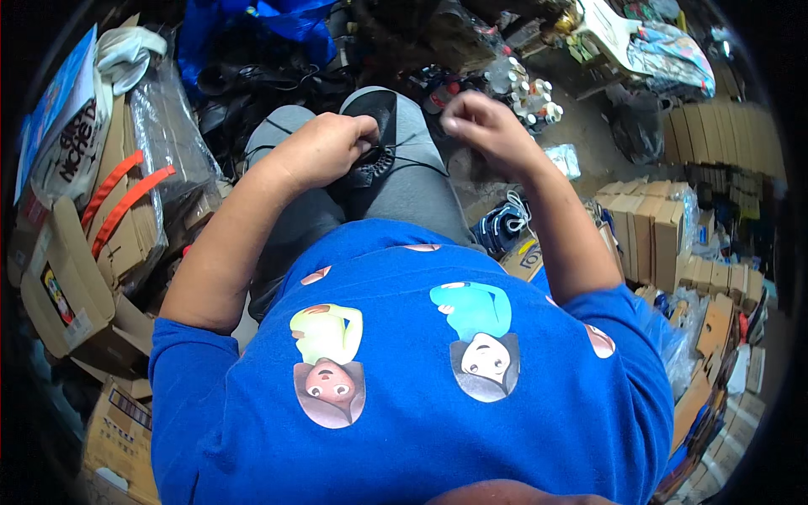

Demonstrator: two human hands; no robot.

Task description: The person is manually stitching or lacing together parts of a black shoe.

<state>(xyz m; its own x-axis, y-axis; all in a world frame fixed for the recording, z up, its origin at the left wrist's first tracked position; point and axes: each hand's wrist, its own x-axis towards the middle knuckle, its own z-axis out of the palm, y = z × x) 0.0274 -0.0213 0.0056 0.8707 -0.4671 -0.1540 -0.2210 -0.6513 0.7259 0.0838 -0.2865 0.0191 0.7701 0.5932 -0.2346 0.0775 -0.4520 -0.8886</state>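
My left hand (331, 150) is closed on a black shoe upper (383, 126) that rests on my grey-clad knee (418, 126). A ridged row, like lacing or stitched loops, shows along its lower part beside my fingers. Thin black cords (418, 162) trail from it across my thigh to the right, and another stretches out to the left of my hand. To the right of the knee my right hand (488, 126) is raised, its fingers curled into a pinch and slightly blurred. One cord runs toward it, but whether the fingers hold its end is hidden.
Flattened cardboard boxes (63, 286) and plastic sheeting (168, 126) crowd the left. Ahead lie a blue bag (290, 29) and several small bottles (530, 101). A dark blue shoe with white laces (505, 223) lies by my right thigh. Stacked cardboard (648, 223) lines the right.
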